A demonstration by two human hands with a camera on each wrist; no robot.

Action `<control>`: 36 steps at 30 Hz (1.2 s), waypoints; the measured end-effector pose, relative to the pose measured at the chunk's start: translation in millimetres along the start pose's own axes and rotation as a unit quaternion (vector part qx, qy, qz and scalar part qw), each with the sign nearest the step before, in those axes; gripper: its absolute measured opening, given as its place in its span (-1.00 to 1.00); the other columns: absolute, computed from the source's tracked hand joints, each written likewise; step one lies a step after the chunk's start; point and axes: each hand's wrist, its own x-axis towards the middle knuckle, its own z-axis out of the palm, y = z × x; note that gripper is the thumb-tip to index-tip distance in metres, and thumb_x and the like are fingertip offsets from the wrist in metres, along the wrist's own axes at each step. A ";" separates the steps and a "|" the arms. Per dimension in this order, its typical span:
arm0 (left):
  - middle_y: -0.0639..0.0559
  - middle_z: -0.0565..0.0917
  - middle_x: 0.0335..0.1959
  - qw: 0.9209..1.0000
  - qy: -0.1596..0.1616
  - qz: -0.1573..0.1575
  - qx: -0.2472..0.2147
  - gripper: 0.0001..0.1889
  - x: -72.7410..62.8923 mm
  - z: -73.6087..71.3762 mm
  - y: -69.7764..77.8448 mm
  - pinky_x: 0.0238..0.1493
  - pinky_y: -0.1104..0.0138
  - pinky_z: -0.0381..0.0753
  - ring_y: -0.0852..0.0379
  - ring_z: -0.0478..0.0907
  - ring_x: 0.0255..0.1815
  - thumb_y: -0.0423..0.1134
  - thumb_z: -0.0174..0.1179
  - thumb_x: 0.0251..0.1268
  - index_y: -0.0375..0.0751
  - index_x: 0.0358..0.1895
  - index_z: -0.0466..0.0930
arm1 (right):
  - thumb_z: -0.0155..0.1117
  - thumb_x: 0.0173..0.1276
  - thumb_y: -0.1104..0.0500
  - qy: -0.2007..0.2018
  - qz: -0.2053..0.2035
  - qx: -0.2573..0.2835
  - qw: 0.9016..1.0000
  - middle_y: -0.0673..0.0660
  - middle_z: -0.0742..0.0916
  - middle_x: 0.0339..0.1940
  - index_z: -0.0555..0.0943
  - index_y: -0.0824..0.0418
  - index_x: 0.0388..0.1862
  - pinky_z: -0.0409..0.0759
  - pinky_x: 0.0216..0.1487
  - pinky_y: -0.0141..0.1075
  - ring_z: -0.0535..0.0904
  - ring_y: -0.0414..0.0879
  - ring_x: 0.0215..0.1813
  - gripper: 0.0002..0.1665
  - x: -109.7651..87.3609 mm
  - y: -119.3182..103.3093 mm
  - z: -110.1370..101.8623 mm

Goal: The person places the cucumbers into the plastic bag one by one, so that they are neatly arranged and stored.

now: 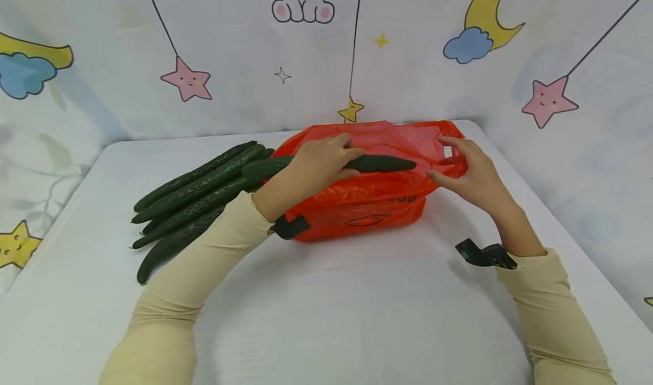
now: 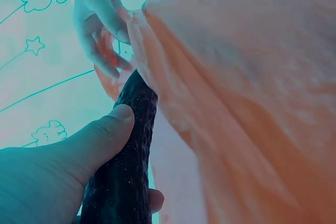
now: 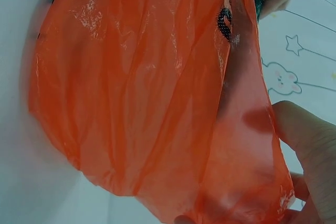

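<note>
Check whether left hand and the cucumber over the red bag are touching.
Touching. The left wrist view shows it: the left hand has its thumb pressed flat along the cucumber, and a fingertip shows at the opposite side.

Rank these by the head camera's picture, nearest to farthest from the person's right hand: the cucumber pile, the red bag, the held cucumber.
1. Red bag: touching the right hand.
2. Held cucumber: in the left hand, its tip toward the right hand.
3. Cucumber pile: on the table, left of the bag.
</note>
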 end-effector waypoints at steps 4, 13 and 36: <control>-0.06 0.57 -0.14 1.000 -0.004 0.002 0.003 -0.55 3.9 -1.7 3.4 -0.44 0.31 0.57 0.11 0.58 -0.32 0.03 0.23 0.32 -0.04 0.21 0.60 | 0.39 0.24 0.23 0.000 -0.002 -0.004 1.000 0.30 0.43 0.32 0.32 0.22 0.43 0.39 -0.25 -0.73 0.53 0.21 0.09 -0.21 -0.1 -0.8 0.4; -0.10 0.56 -0.12 1.000 -0.011 0.020 -0.011 -0.57 14.4 1.8 10.5 -0.31 0.31 0.61 0.07 0.59 -0.29 -0.01 0.24 0.32 -0.09 0.19 0.60 | 0.39 0.24 0.22 -0.005 -0.006 -0.011 1.000 0.31 0.43 0.33 0.32 0.20 0.43 0.54 -0.15 -0.53 0.40 0.22 0.21 -0.21 -0.5 -1.4 0.6; -0.08 0.53 0.00 0.998 -0.056 0.032 0.006 -0.55 29.7 9.2 26.7 -0.17 0.33 0.65 0.09 0.61 -0.21 0.00 0.20 0.36 -0.04 0.26 0.53 | 0.39 0.25 0.26 -0.002 -0.019 0.012 1.000 0.33 0.44 0.29 0.32 0.24 0.43 0.41 -0.24 -0.72 0.53 0.25 0.09 -0.22 -2.0 -3.3 -0.4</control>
